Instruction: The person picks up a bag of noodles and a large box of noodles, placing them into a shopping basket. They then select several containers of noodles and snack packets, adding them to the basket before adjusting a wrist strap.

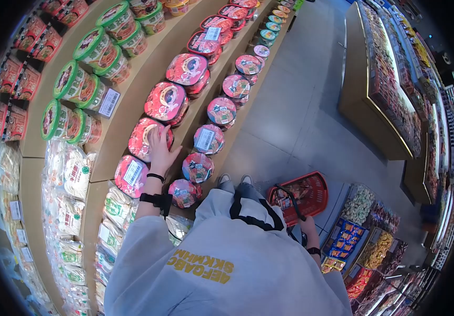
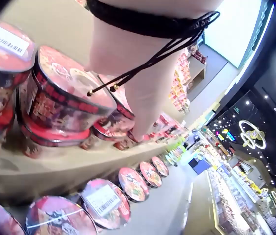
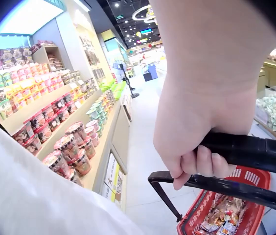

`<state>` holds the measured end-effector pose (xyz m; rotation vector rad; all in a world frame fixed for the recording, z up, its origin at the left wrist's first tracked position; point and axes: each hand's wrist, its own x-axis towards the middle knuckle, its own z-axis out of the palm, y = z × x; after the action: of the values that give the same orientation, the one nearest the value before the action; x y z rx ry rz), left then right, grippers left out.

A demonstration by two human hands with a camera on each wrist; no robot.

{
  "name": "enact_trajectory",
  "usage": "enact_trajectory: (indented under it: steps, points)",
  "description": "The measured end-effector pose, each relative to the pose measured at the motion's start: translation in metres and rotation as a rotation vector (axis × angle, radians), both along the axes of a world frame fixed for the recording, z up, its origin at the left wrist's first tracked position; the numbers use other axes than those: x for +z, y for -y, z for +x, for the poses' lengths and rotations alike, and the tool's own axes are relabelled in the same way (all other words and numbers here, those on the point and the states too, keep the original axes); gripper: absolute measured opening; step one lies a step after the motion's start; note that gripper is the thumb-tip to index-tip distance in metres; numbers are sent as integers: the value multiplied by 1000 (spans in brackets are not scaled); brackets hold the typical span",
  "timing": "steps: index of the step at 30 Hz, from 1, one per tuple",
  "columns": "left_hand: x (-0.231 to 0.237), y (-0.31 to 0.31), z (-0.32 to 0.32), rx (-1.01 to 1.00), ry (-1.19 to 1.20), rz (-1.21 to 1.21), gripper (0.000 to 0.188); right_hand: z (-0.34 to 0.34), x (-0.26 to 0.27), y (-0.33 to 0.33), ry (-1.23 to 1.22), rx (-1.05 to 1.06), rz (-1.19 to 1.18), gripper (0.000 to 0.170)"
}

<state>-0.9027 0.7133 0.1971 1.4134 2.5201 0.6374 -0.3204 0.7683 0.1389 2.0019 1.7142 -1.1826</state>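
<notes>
My left hand point(image 1: 159, 152) reaches over the shelf at the left, its fingers laid on the lid of a red and pink instant noodle bowl point(image 1: 138, 138). The thumb is spread away to the right. In the left wrist view, the hand point(image 2: 133, 83) hides part of the row behind it, and a noodle bowl point(image 2: 69, 93) sits tilted on top of another. My right hand point(image 3: 206, 147) grips the black handle point(image 3: 255, 152) of a red shopping basket point(image 1: 317, 192) hanging low at my right side. Several small wrapped packets point(image 3: 223, 215) lie in the basket.
Round noodle bowls point(image 1: 221, 110) line a lower step of the shelf. Green-lidded tubs point(image 1: 92, 45) and bagged noodles point(image 1: 77, 171) fill the steps farther left. A grey floor aisle point(image 1: 285, 105) runs ahead. Display counters point(image 1: 379, 105) and bins of packaged snacks point(image 1: 345, 239) stand at the right.
</notes>
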Motion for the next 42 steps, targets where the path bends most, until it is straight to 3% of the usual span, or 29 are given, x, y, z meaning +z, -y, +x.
enact_trajectory:
  steps: [1,2,4,5,8,13,15,16,19,21,23,26,30,35,38,42]
  points:
    - [2,-2,16,-90,57,104,65,0,-10,-4,-71,53,87,23]
    - [5,-3,34,-140,134,108,56,-24,11,-16,-6,41,28,22]
    - [6,-4,66,-275,302,86,45,-43,-6,-27,-83,16,100,23]
    - [5,-5,79,-349,384,64,42,-65,3,-33,-52,134,165,24]
    - [5,-5,108,-573,457,12,36,-97,-33,-30,-79,162,135,30]
    - [8,-8,123,-676,534,-92,33,-114,-4,-28,-180,160,84,33]
    - [5,-11,123,-738,588,-145,32,-122,-8,-23,-365,201,179,34]
    - [3,-11,124,-746,584,-154,32,-124,-8,-19,-343,229,105,37]
    - [-3,-12,130,-776,566,-252,34,-126,-12,-9,-441,319,174,42]
    - [-8,-16,136,-768,621,-497,39,-125,6,-14,-416,319,78,47]
    - [-32,-13,139,-824,580,-507,42,-123,19,-15,-439,210,-149,46]
    - [-38,-18,161,-949,507,-582,44,-114,18,0,-448,155,-176,50]
    - [-40,-18,187,-1041,520,-519,43,-109,31,22,-349,234,-277,61]
    - [-32,-15,206,-1051,493,-528,42,-84,22,26,-445,113,-252,57]
    - [-27,-6,211,-1009,475,-513,42,-65,10,19,-419,225,-209,58]
    - [-14,9,229,-889,495,-598,43,-36,5,13,-377,363,-365,58]
